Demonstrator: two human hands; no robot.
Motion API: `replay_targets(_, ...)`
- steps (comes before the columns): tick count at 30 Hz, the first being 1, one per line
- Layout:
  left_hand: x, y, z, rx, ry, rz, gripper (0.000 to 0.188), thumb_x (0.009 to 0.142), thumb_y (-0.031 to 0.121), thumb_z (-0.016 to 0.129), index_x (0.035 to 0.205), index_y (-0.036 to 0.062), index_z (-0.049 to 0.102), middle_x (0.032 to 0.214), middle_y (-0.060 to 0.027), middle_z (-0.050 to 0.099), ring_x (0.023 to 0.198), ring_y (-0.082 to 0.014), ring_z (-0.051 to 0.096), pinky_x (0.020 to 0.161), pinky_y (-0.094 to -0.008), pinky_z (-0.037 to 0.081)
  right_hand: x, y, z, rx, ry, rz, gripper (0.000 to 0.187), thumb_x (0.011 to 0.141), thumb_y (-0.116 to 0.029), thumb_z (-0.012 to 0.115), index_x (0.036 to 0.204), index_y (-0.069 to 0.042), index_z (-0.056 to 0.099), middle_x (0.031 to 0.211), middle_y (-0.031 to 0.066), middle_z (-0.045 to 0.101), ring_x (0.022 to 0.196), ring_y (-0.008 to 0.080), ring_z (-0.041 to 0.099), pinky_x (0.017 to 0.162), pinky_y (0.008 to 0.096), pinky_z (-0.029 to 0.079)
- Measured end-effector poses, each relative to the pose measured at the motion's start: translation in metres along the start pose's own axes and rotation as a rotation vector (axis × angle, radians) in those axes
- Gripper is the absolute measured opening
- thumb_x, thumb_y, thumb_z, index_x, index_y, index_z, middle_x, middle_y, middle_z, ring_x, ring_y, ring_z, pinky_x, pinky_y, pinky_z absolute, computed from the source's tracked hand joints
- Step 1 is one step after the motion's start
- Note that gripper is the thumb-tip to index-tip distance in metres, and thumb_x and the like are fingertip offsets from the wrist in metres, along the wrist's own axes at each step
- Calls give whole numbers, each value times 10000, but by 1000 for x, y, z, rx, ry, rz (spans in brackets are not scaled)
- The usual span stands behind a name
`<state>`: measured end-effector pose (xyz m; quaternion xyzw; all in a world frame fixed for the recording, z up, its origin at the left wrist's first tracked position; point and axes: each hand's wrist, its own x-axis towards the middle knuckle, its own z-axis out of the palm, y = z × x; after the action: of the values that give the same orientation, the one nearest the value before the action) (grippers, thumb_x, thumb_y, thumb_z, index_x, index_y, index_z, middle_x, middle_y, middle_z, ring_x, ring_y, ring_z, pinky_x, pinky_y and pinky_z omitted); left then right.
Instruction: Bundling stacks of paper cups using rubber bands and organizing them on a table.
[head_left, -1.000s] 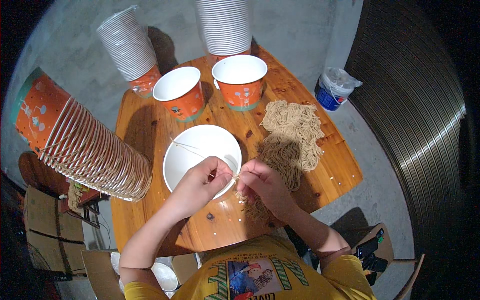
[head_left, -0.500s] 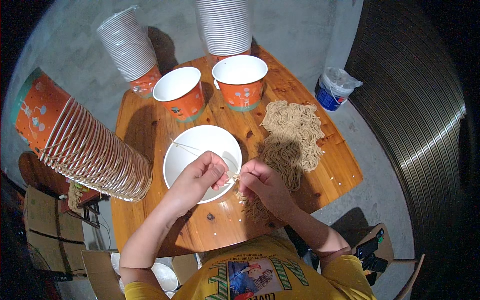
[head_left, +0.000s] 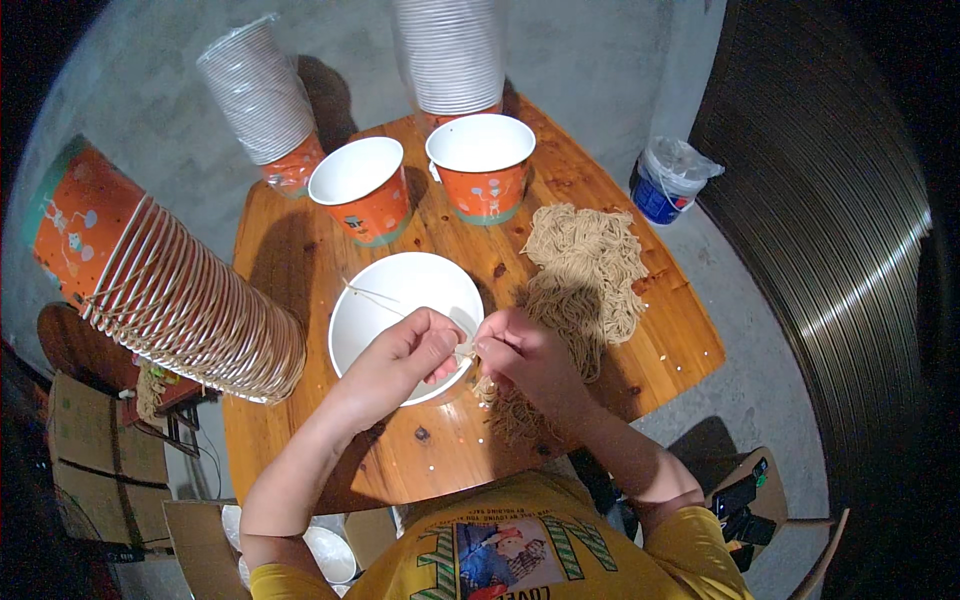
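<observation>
Over the near right rim of a white paper bucket [head_left: 362, 318], both my hands are pinched close together. My left hand [head_left: 412, 352] grips a thin beige cord [head_left: 371, 295], whose loose end runs out over the bucket's mouth to the left. My right hand [head_left: 515, 352] pinches the same cord beside it; a small knot or loop seems to sit between the fingertips, too small to make out. Right of the bucket lies a heap of tan cords [head_left: 588, 260], partly in the shadow of my right arm.
Two orange buckets [head_left: 362, 200] stand behind, with wrapped bucket stacks [head_left: 258, 95] farther back. On the left leans a tall stack of buckets [head_left: 200, 300] draped with cords. White crumbs dot the wooden table [head_left: 420, 465]. A blue-and-white pail [head_left: 665, 185] stands on the floor at right.
My right hand has shifted slightly up and turned at the fingertips, still close to the left. My left hand has barely moved.
</observation>
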<state>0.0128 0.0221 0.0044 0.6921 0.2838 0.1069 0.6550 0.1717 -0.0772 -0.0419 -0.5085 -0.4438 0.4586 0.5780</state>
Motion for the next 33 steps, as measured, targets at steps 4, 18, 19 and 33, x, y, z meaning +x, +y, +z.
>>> replay_targets(4,-2,1,1,91,21,37,175,950,191,476,1012,34,521,818,28,510,748,-41,459,687,-190,395,5,-6,0,-16,20,1,76,878,-137,528,843,-72,547,634,-24,505,505,51,457,466,193,379)
replay_targets(18,-9,1,24,933,413,592,292,730,68,652,957,18,477,910,-156,480,866,-347,497,756,-407,425,6,-12,-3,-21,34,99,90,877,-158,549,843,-76,567,644,-36,504,537,37,455,486,187,367)
replay_targets(19,-9,-1,24,852,413,506,269,735,71,648,940,18,482,900,-156,491,866,-340,506,751,-398,429,7,-12,-4,-17,24,95,122,869,-189,549,843,-70,559,650,-25,514,535,44,458,485,199,376)
replay_targets(33,7,-4,13,12,111,98,222,854,24,558,1068,39,502,803,36,506,742,-51,458,694,-193,384,11,-1,-8,34,-42,-52,107,887,-161,524,895,-55,510,762,6,526,647,63,508,558,220,425)
